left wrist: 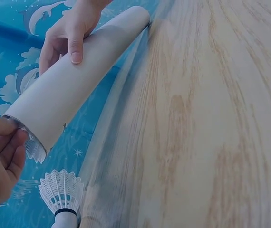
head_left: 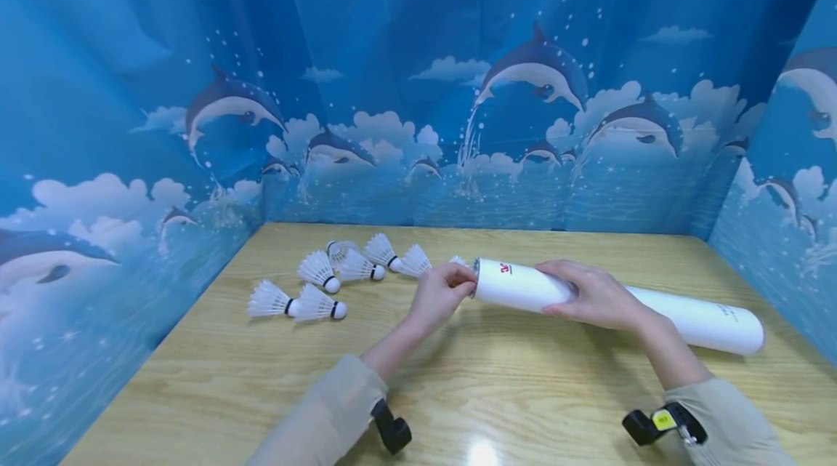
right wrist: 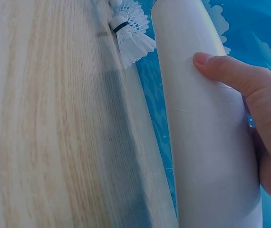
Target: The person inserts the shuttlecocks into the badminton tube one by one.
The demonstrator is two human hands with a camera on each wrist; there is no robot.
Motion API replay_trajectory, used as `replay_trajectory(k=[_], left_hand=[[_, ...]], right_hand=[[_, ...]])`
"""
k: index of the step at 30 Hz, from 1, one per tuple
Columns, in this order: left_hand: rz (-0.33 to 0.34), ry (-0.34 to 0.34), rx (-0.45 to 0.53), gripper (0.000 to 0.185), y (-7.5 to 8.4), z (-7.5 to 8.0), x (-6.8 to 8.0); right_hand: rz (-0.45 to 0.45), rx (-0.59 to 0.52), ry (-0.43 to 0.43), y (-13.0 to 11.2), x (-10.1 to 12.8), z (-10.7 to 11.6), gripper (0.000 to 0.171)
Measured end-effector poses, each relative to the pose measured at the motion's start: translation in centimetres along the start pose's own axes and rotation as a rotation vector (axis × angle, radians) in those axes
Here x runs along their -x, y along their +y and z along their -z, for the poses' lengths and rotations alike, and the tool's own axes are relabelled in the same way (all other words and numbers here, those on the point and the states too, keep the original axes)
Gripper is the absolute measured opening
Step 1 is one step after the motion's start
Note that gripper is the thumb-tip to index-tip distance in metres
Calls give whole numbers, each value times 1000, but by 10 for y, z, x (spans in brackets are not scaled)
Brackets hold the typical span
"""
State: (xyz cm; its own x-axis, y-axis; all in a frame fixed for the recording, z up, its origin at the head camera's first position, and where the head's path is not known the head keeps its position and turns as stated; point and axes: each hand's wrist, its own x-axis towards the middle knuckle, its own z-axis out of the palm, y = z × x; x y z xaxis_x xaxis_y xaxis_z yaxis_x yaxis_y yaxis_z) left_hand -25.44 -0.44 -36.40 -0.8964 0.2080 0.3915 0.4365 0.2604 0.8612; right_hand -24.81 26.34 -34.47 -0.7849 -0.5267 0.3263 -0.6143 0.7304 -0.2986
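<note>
My right hand [head_left: 601,296] grips a long white shuttlecock tube [head_left: 700,318] around its middle, thumb on the near side and fingers over the far side. The tube slants above the table, its open end to the left. At that mouth is my left hand [head_left: 437,297], fingers curled and bent in at the rim. In the left wrist view, the white skirt of a shuttlecock [left wrist: 35,151] shows at the mouth, pinched by the left fingertips; its cork is hidden. The right wrist view shows the right thumb [right wrist: 221,69] pressed along the tube wall.
Several white shuttlecocks with black bands lie on the wooden table [head_left: 418,379], left of the tube. Two sit nearest, one [head_left: 317,304] tucked against another [head_left: 269,300]; others [head_left: 318,268] lie farther back. A blue dolphin-print curtain [head_left: 405,88] encloses the table's back and sides.
</note>
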Motion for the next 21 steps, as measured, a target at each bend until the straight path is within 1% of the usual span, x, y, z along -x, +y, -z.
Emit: replay_trajectory(k=[4,10,14,17,21], left_hand=[[-11,-11,-22,5,2,-1,1],[15,-23,-41,6,4,0,1],[73,-42,-50,5,5,0,-1],[121,-60,-35,5,4,1,-2],[150,-94,-33,8,0,6,-1]], right_hand=[[3,3,0,1,1,0,66],[5,2,1,2,1,1,66],[14,6,4,2,2,1,66],[16,9,5,3,2,1,67],[4,8,5,2,2,2,67]])
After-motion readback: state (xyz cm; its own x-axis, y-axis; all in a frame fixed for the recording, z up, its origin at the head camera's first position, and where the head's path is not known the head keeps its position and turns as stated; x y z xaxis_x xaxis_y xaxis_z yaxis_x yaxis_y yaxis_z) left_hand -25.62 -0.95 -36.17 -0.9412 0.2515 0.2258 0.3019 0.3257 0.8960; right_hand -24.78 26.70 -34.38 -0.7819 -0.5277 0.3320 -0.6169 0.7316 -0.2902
